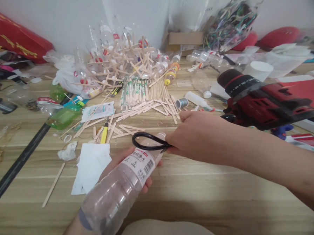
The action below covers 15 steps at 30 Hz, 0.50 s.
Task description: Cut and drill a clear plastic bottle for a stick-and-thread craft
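A clear plastic water bottle [116, 189] with a white label lies tilted in my left hand [146, 185], its neck pointing away from me. My fingers wrap around it from behind and below, partly seen through the plastic. Near the bottle's neck, my right hand [181, 134] is closed on what looks like a pair of scissors [150, 141]. A black looped handle sticks out to the left over the bottle's shoulder; the blades are mostly hidden by my fist and the bottle.
Wooden craft sticks [139, 107] spread across the table beyond my hands. A red and black power drill [263, 98] stands at right. A yellow cutter [104, 133], white paper [92, 166], a green bottle [64, 116] and a black rod [20, 163] lie at left. Several bottles crowd the back.
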{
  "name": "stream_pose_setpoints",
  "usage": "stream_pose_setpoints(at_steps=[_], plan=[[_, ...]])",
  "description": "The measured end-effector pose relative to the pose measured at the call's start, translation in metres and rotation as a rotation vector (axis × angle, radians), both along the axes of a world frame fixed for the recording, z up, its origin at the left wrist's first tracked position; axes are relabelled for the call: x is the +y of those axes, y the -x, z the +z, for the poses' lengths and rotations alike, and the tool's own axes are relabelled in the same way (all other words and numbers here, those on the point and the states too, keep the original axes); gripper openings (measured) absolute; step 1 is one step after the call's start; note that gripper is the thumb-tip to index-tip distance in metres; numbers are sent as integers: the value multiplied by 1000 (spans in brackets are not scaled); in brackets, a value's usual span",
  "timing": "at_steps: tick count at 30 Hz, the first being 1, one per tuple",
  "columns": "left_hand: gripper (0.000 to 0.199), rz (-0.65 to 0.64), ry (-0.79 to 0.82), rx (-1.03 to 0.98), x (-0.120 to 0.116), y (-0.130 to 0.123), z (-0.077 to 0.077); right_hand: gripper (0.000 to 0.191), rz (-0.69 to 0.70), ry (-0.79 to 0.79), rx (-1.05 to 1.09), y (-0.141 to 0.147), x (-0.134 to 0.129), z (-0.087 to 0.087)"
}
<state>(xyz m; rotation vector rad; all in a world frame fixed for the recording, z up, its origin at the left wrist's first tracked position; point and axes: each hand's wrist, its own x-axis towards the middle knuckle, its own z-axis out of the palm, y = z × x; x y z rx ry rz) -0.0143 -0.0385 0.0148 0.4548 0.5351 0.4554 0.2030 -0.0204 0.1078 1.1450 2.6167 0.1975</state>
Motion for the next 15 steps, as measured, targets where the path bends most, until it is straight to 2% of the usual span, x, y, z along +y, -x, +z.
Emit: stream_pose_setpoints(at_steps=[3,7,9,12,15], plan=[[38,-1,8,-39,0,2,0,22,-75,101,47,-5,1,2],[55,-225,81,-129,10,9,-9,23,-131,320,275,-18,3,0],[65,-284,95,-195,14,13,-14,23,-158,456,449,-24,2,-3],[70,-267,127,-265,13,15,-15,27,-227,532,678,-28,-5,-10],[66,-156,118,-275,5,14,-14,28,-296,435,868,-27,-20,-21]])
